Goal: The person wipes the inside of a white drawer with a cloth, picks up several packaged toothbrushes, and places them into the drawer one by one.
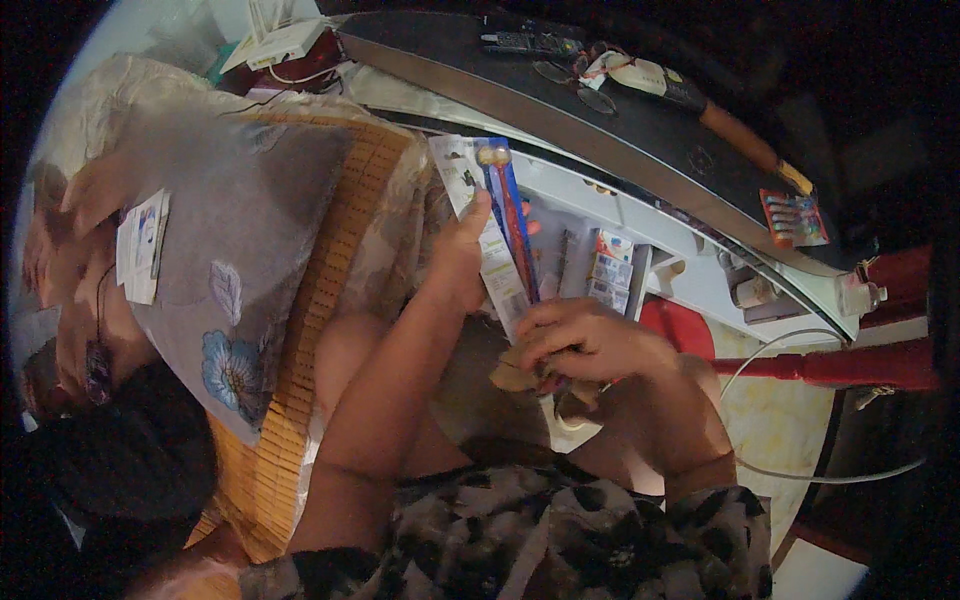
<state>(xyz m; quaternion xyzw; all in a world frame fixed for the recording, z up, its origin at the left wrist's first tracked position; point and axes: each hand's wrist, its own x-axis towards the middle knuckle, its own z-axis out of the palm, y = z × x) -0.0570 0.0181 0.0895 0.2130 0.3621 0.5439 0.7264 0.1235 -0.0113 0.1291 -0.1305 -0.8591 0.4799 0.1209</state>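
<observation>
My left hand grips a long card-backed blister pack by its side, thumb across the printed white part. Two slim items, one dark red and one blue, show side by side along the blue part, with pale round tops. At the pack's lower end my right hand has its fingers curled around it and hides that end. Beneath those fingers is a brownish object that I cannot make out. Just beyond the pack, an open white drawer holds several small packets.
A dark tabletop carries a remote control, eyeglasses and an orange-red pack. On the left, a grey flowered cushion lies on a bamboo mat. A white router stands behind. A pale cable loops at the right.
</observation>
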